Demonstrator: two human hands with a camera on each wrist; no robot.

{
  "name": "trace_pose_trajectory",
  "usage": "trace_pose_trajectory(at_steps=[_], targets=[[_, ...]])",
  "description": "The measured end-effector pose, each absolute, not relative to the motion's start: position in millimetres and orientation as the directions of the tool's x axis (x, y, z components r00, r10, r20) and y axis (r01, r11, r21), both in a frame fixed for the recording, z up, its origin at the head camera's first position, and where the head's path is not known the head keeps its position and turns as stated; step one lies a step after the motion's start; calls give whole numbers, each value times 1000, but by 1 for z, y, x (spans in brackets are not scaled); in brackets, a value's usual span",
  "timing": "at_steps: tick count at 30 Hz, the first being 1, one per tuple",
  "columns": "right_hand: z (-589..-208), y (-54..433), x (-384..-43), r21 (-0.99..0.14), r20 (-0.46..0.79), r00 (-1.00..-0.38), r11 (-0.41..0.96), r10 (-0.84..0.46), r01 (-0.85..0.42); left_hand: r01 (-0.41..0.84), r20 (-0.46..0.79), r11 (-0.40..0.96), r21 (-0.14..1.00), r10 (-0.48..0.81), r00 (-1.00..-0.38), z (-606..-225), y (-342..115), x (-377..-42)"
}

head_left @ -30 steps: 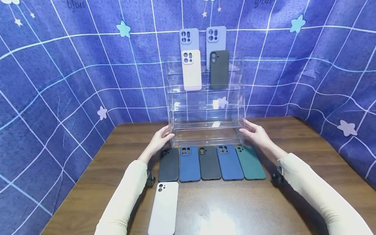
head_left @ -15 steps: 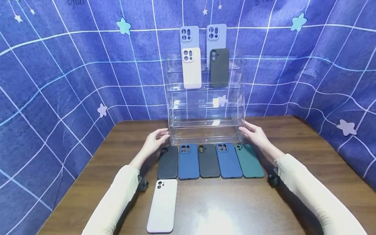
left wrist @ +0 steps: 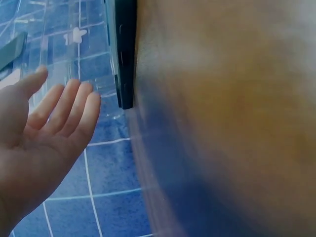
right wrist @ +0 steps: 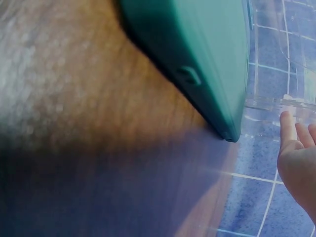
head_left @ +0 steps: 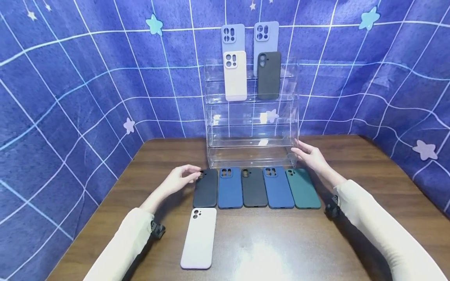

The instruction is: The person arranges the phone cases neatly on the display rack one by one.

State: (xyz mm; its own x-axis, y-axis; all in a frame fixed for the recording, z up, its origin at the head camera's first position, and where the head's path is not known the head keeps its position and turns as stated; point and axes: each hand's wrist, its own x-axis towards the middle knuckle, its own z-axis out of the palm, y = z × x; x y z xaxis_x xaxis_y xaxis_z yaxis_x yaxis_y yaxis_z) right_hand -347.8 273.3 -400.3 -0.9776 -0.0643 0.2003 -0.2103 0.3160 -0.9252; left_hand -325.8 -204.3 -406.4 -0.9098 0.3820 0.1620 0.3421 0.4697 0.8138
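In the head view my left hand (head_left: 178,179) is off the clear tiered display stand (head_left: 251,153), its fingertips at the upper left corner of a black phone case (head_left: 205,189) lying on the table. The left wrist view has that hand's fingers extended beside the case's edge, holding nothing. My right hand (head_left: 313,157) is at the stand's lower right corner, its extended fingers right at the clear side panel. A green phone case (head_left: 303,188) lies just in front of it. Between the black and green cases lie a blue case (head_left: 230,188), a dark grey case (head_left: 254,187) and another blue case (head_left: 279,188).
A white phone case (head_left: 199,239) lies nearer on the wooden table (head_left: 299,242). On the stand's upper tiers lean two lavender cases (head_left: 239,38), a cream case (head_left: 235,80) and a dark case (head_left: 268,80). A blue grid-patterned cloth (head_left: 158,86) hangs behind.
My left hand has left the stand's lower left corner and come down and back toward the black case. My right hand stays at the stand's right side. The head view has shifted slightly.
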Motion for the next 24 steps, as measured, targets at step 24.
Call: trace_pose_trajectory(at_steps=[24], targets=[[-389, 269, -341, -913, 200, -976, 346, -81, -215, 427, 28, 611, 667, 552, -833, -408, -215, -270]])
